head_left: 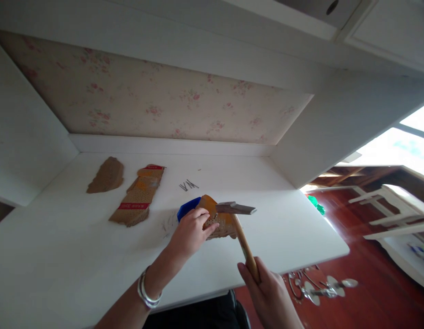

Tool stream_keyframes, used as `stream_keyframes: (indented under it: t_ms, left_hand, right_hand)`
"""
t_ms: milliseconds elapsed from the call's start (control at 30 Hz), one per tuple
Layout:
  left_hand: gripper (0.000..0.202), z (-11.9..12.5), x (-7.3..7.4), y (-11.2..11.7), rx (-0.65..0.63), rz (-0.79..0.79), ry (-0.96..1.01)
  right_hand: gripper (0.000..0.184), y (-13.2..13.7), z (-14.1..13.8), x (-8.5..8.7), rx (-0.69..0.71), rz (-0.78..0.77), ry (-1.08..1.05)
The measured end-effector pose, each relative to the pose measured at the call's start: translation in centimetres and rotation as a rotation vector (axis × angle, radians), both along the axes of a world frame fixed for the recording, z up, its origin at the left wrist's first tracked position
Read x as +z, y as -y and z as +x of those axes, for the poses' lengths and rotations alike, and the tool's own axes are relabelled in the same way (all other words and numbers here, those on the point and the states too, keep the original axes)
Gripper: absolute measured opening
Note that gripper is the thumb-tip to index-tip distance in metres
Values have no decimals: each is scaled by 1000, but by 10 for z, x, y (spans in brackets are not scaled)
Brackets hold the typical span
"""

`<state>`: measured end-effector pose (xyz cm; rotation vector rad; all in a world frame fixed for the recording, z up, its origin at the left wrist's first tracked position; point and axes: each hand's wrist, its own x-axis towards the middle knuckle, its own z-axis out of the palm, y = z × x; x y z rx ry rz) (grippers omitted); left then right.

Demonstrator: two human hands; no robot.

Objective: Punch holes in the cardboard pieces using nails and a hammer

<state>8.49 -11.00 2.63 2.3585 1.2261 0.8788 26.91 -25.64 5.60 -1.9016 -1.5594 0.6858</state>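
My right hand grips the wooden handle of a hammer. Its metal head is held over a torn piece of brown cardboard with an orange patch and many small holes. My left hand, with silver bangles at the wrist, rests on that cardboard. Thumb and fingers there close around a small thin thing that looks like a nail, partly hidden by the fingertips. A blue plastic piece shows behind the left hand, partly under the cardboard. Several loose nails lie farther back on the white desk.
Two more torn cardboard pieces lie to the left: a plain brown one and a longer one with red bands. White panels and floral wallpaper enclose the desk. A chandelier lies on the red floor at right.
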Motion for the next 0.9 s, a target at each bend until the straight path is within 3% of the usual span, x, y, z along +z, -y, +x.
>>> stream_keyframes:
  t_ms: [233, 433, 633, 900]
  left_hand:
    - [29, 0, 3, 2, 1, 39, 32]
    - [29, 0, 5, 2, 7, 20, 8]
    - [33, 1, 4, 2, 29, 54, 16]
    - [32, 2, 4, 2, 32, 27, 12]
  right_hand:
    - [41, -1, -4, 0, -40, 20, -6]
    - [41, 3, -1, -12, -19, -10, -1]
    - [41, 7, -2, -20, -50, 78, 3]
    - [42, 10, 3, -30, -81, 84, -9]
